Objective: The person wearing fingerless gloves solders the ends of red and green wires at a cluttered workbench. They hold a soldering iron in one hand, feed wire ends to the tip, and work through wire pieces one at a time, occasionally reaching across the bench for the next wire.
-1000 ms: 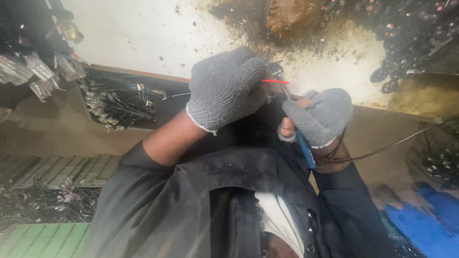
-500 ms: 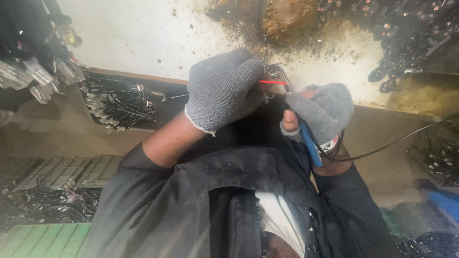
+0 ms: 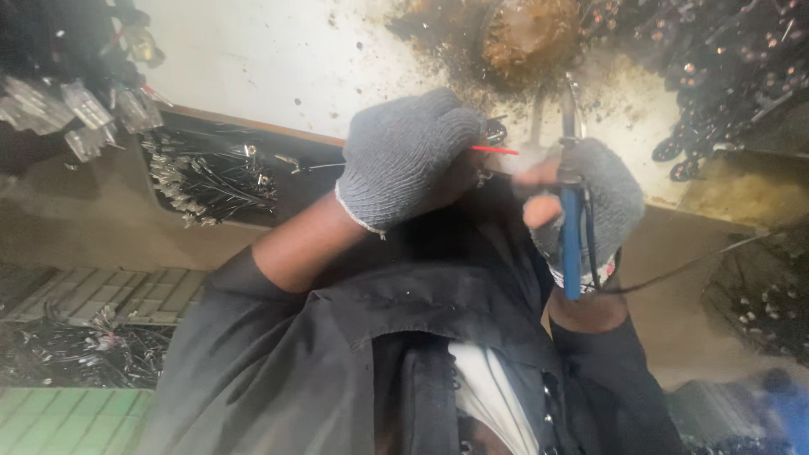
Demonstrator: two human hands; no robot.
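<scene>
Both hands wore grey knitted gloves: the left hand (image 3: 409, 160) pinched a thin red wire (image 3: 495, 150), the right hand (image 3: 590, 206) gripped a soldering iron (image 3: 571, 240) with a bright blue handle and black cord. The jacket (image 3: 337, 362) was black over a white shirt (image 3: 493, 396). The white worktop (image 3: 278, 59) carried brown-black scorch stains.

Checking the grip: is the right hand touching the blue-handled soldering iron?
Touching. The head view shows the right hand wrapped around the blue-handled soldering iron.
</scene>
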